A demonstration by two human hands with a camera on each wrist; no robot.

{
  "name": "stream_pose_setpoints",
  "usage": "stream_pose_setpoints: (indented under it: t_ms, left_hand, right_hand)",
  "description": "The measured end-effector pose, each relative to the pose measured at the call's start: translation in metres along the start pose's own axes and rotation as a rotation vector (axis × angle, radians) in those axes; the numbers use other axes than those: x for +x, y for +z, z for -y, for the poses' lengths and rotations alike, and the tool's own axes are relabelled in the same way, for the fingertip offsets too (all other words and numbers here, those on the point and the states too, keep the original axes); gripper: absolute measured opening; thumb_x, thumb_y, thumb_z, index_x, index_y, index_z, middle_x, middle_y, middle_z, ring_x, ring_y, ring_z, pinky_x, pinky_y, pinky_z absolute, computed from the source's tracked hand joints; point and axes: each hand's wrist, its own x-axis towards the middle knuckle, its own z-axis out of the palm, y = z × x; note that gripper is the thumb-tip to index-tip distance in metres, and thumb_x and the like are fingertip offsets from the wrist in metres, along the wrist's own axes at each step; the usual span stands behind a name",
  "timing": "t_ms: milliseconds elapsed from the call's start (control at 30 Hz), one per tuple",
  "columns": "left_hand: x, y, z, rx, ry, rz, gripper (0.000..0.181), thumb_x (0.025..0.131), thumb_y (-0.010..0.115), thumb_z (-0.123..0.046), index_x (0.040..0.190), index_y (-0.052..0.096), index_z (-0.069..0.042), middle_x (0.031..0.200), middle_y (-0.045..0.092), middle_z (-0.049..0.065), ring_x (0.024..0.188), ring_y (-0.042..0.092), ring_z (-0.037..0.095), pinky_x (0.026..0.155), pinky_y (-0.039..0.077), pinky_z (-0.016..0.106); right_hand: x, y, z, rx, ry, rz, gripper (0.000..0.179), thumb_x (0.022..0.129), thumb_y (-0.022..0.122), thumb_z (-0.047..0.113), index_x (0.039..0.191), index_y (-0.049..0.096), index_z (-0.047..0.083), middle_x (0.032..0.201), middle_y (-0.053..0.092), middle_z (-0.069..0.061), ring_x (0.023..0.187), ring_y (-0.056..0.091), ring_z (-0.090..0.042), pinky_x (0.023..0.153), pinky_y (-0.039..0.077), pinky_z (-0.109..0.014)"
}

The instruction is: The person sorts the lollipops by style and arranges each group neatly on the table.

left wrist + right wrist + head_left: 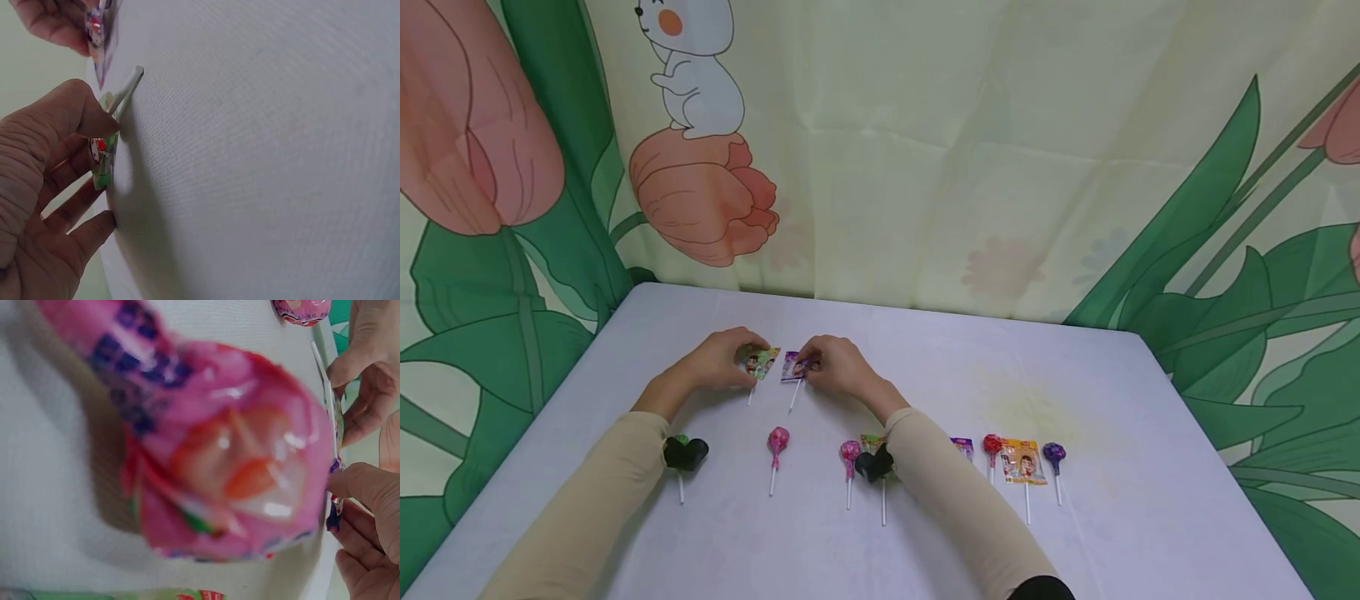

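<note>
Saw a pale curtain printed with tulips and leaves across the back. Found a white table before it, bearing several lollipops. Noticed two beige sleeves reaching over its surface. Gripped, between thumb and fingers of the left hand, a green flat-wrapped lollipop over the far left part of the table. Pinched likewise, with the fingers of the right hand, a purple flat-wrapped lollipop, just beside the green one but apart from it. Spotted an orange flat-wrapped lollipop well to the right, between a round red lollipop and a round dark purple lollipop. Saw two round pink lollipops nearer the middle. Made out thin white sticks, mostly pointing toward the near edge.
</note>
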Motion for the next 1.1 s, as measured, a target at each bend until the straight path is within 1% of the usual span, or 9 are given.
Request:
stream_pose_setpoints:
  t_ms: [167, 500, 800, 900, 1100]
  left_hand:
    - [0.001, 0.000, -0.001, 0.010, -0.008, 0.006, 0.059, 0.081, 0.085, -0.012, 0.133, 0.062, 0.000, 0.132, 0.061, 0.020, 0.126, 0.053, 0.039, 0.113, 0.039, 0.058]
    - [0.001, 0.000, -0.005, -0.005, -0.024, 0.012, 0.060, 0.081, 0.086, -0.012, 0.134, 0.061, -0.001, 0.133, 0.060, 0.020, 0.127, 0.052, 0.039, 0.113, 0.038, 0.058]
    - [0.002, 0.002, -0.005, -0.018, -0.027, 0.019, 0.060, 0.080, 0.086, -0.012, 0.134, 0.061, 0.000, 0.133, 0.060, 0.020, 0.127, 0.052, 0.039, 0.113, 0.038, 0.059]
    - [0.002, 0.002, -0.004, -0.017, -0.024, 0.015, 0.060, 0.080, 0.086, -0.013, 0.134, 0.061, 0.000, 0.132, 0.060, 0.020, 0.127, 0.052, 0.039, 0.113, 0.038, 0.059]
    - [-0.001, 0.000, -0.003, -0.019, -0.018, 0.003, 0.060, 0.080, 0.086, -0.013, 0.133, 0.061, 0.000, 0.132, 0.061, 0.021, 0.127, 0.053, 0.040, 0.113, 0.038, 0.059]
  right_hand:
    - [0.001, 0.001, 0.000, -0.021, -0.006, 0.012, 0.026, 0.089, 0.074, 0.004, 0.115, 0.073, 0.004, 0.115, 0.072, -0.010, 0.102, 0.064, -0.020, 0.093, 0.052, -0.031]
    - [-0.002, 0.003, -0.002, -0.028, 0.002, 0.023, 0.027, 0.090, 0.074, 0.005, 0.117, 0.073, 0.004, 0.119, 0.071, -0.009, 0.112, 0.064, -0.021, 0.100, 0.050, -0.032]
    - [-0.010, -0.002, 0.001, -0.018, -0.018, 0.036, 0.030, 0.093, 0.072, 0.009, 0.122, 0.071, 0.004, 0.130, 0.067, -0.011, 0.126, 0.059, -0.025, 0.111, 0.044, -0.036]
    - [-0.014, -0.005, 0.003, -0.006, -0.020, 0.030, 0.031, 0.092, 0.072, 0.010, 0.123, 0.070, 0.005, 0.132, 0.066, -0.012, 0.129, 0.058, -0.026, 0.113, 0.043, -0.037]
    - [-0.024, -0.011, 0.010, 0.006, -0.030, 0.031, 0.036, 0.092, 0.072, 0.011, 0.126, 0.068, 0.004, 0.129, 0.066, -0.010, 0.127, 0.058, -0.026, 0.111, 0.044, -0.038]
